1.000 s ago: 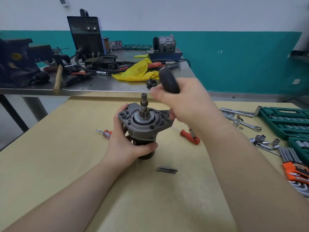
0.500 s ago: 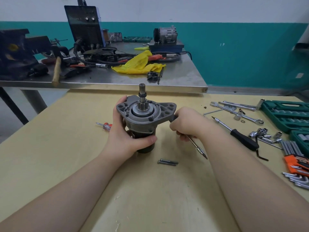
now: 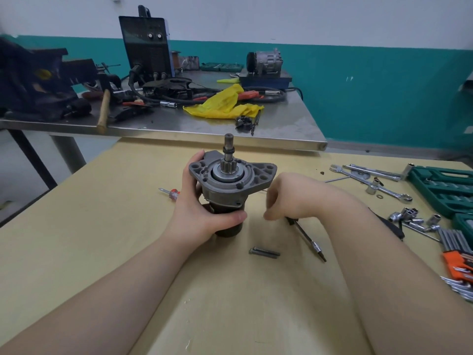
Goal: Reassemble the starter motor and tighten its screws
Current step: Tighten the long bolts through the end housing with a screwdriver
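Teal paint covers the lower wall behind a steel workbench (image 3: pixel 294 129) crowded with a welding machine (image 3: pixel 147 44), a hammer (image 3: pixel 103 111), a yellow rag (image 3: pixel 225 105) and a second motor unit (image 3: pixel 265 61) on a blue base. Nearer the camera is a pale wooden table (image 3: pixel 102 239). On its right edge lie wrenches (image 3: pixel 371 180), loose sockets (image 3: pixel 412 219) and a green tool case (image 3: pixel 442 185); a small red-handled screwdriver (image 3: pixel 170 193) lies on the left.

Near the table's middle the starter motor (image 3: pixel 230 188) stands upright on its dark end, its toothed shaft pointing up. The left hand (image 3: pixel 202 208) wraps around the body below the grey flange, thumb pressed across the front and the other fingers curled behind, gripping it firmly. The right hand (image 3: pixel 291 198) sits just beside the motor's right side, fingers curled closed over the handle of a long screwdriver (image 3: pixel 309 239), whose shaft angles down and toward the camera with the tip just above or on the table; which, I cannot tell. Two dark bolts (image 3: pixel 265 252) lie side by side on the wood, in front of the motor and between the two forearms, apart from both hands.
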